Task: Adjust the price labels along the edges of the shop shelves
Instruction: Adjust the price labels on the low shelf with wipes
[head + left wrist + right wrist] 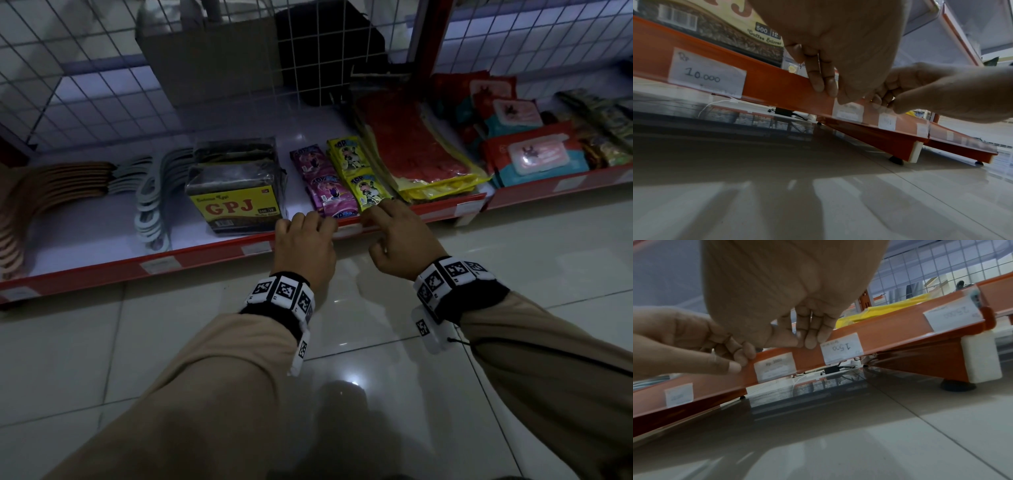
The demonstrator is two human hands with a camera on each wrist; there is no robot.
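Grip, left hand (303, 240): fingers curled over the top of the red shelf edge rail (205, 255), thumb against the rail's front face; it pinches the rail just left of a small white price label.
Grip, right hand (394, 236): fingers bent over the same rail, fingertips and thumb closed on its front strip just right of that label.
Label in hand: the price label (774, 365) sits in the rail between the two hands, touching neither palm; its writing is too blurred to read for certain.
Which way from the grip: the label lies to the right of the left thumb and to the left of the right fingertips. The left hand looks slightly nearer to it.
Long axis: the label is wider than tall, and its long side runs along the rail, left to right across the shelf front.
Facing: the label faces outward toward the aisle and tilts slightly down to the tiled floor (342, 342).
Neighbours on the rail: a label reading 1500 (841, 349) just right of the right hand; a label reading 10.000 (707, 73) well left, below the GPJ pack (236, 205).
Coming move, a judgement: any shift must slide sideways along the rail's channel.
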